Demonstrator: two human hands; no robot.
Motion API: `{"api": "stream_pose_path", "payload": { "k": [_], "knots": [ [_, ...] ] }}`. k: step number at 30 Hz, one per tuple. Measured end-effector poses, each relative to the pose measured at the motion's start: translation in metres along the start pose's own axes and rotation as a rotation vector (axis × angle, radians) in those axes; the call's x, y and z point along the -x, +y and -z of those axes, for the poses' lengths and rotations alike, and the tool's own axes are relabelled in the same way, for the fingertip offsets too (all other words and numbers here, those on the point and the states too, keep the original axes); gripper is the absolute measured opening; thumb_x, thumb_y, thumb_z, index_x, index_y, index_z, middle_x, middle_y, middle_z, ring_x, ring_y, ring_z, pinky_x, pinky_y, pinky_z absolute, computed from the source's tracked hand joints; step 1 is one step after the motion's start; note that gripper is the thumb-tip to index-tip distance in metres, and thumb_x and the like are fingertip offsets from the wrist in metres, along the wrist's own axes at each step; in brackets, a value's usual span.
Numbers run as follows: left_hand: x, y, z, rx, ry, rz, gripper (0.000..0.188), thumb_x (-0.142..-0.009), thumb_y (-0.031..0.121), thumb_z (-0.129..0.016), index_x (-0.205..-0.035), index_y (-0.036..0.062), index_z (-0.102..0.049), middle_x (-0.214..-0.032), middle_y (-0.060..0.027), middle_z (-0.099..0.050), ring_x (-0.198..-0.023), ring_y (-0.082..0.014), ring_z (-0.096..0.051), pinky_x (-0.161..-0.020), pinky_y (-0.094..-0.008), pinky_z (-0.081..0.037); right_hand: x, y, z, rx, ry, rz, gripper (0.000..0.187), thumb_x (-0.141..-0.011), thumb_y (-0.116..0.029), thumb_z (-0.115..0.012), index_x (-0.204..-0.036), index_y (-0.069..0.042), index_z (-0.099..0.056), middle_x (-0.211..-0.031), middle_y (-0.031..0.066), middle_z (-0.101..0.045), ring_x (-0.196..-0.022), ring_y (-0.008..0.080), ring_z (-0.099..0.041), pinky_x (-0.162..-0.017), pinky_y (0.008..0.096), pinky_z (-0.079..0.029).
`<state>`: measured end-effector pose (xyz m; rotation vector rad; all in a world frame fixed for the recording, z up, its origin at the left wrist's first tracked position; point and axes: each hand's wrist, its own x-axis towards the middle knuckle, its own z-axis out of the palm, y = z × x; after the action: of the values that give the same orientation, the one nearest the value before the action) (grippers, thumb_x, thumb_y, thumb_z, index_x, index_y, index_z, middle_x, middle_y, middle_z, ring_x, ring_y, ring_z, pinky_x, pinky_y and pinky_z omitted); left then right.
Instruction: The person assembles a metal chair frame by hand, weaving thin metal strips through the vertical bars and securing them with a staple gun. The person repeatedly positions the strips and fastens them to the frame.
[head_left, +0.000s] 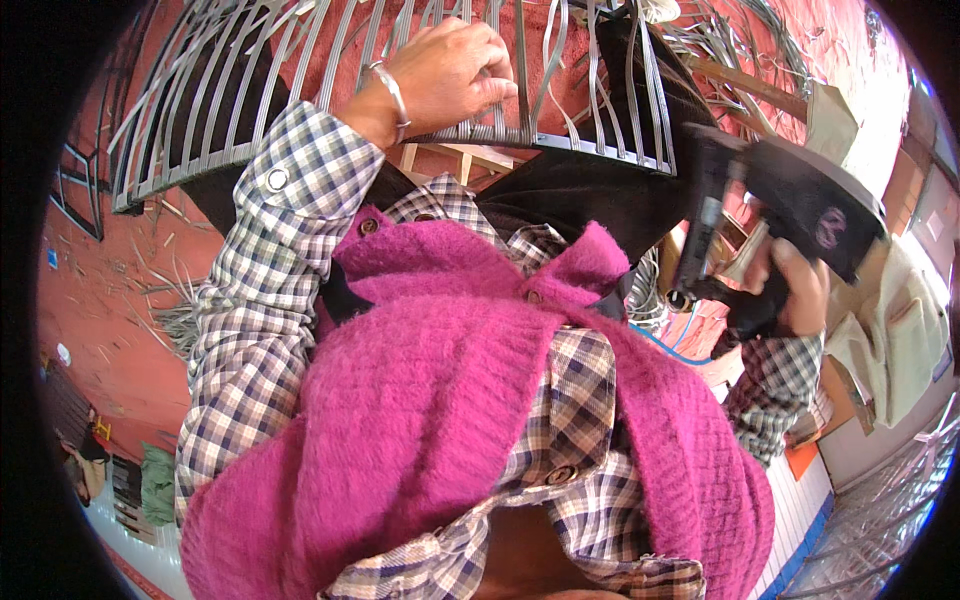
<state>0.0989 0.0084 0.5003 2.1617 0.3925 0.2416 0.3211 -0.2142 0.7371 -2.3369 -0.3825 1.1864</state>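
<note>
A metal frame (400, 148) lies across my lap, with many grey flat strips (225, 95) running over it. Left of my left hand (455, 80) the strips are taut and evenly spaced; to its right several hang loose and wavy. That hand is closed near the frame's close edge, its thumb and fingers pinched over a grey strip; the fingertips are partly hidden. Off to the right, my right hand (800, 285) grips the handle of a black air stapler (815, 205), held up and apart from the frame. A blue hose (670, 348) runs near its handle.
Tangled heaps of grey strip lie on the reddish floor (130, 330) at the far right and at the left. Another dark metal frame (80, 190) stands at the left. Pale cloth (885, 340) and a wooden board (750, 88) are on the right.
</note>
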Motion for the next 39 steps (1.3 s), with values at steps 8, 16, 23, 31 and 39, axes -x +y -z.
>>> {"api": "stream_pose_path", "payload": {
  "k": [8, 16, 23, 31, 39],
  "knots": [
    [0.014, 0.015, -0.01, -0.051, 0.008, 0.03, 0.018, -0.074, 0.025, -0.069, -0.074, 0.009, -0.062, -0.088, -0.0021, -0.061, -0.093, -0.0242, -0.054, -0.084, -0.0378, -0.042, 0.023, 0.102, 0.113, -0.04, 0.658, 0.039, 0.021, -0.085, -0.02, -0.062, -0.083, 0.0, -0.057, -0.056, 0.0061, -0.052, -0.044, 0.0145, -0.049, -0.041, 0.0276, -0.038],
    [0.023, 0.01, -0.02, -0.118, 0.105, 0.102, 0.021, -0.079, 0.03, -0.066, -0.076, 0.0098, -0.062, -0.081, -0.002, -0.059, -0.085, -0.0251, -0.056, -0.074, -0.0428, -0.044, -0.047, 0.23, 0.189, 0.99, 0.859, -0.306, 0.057, -0.075, -0.062, -0.056, -0.104, -0.013, -0.065, -0.099, 0.0202, -0.065, -0.099, 0.0392, -0.059, -0.084, 0.0456, -0.045],
    [0.006, 0.01, -0.02, 0.192, 0.005, 0.412, 0.031, -0.08, 0.033, -0.064, -0.071, 0.0035, -0.067, -0.078, -0.0093, -0.064, -0.073, -0.0288, -0.061, -0.069, -0.0401, -0.048, -0.06, 0.228, 0.189, 0.992, 0.908, -0.359, 0.082, -0.074, -0.07, -0.053, -0.117, 0.0, -0.054, -0.104, 0.0273, -0.061, -0.1, 0.0428, -0.058, -0.086, 0.0479, -0.045],
    [-0.007, 0.016, -0.007, -0.229, 0.109, 0.254, 0.024, -0.08, 0.032, -0.064, -0.076, 0.0096, -0.07, -0.084, -0.0047, -0.065, -0.086, -0.0275, -0.059, -0.076, -0.0417, -0.045, -0.095, 0.254, 0.201, 0.937, 1.072, -0.274, 0.086, -0.07, -0.071, -0.056, -0.118, 0.0, -0.054, -0.112, 0.0274, -0.059, -0.108, 0.041, -0.055, -0.091, 0.0456, -0.043],
    [0.018, 0.029, -0.001, -0.059, 0.123, -0.026, 0.034, -0.073, 0.03, -0.072, -0.096, 0.0084, -0.059, -0.099, -0.0067, -0.059, -0.097, -0.026, -0.057, -0.081, -0.0365, -0.047, -0.051, 0.154, 0.121, 1.043, 1.18, 0.409, 0.042, -0.078, -0.028, -0.066, -0.114, -0.006, -0.061, -0.107, 0.0162, -0.063, -0.098, 0.0304, -0.06, -0.09, 0.0414, -0.044]
  ]
}}
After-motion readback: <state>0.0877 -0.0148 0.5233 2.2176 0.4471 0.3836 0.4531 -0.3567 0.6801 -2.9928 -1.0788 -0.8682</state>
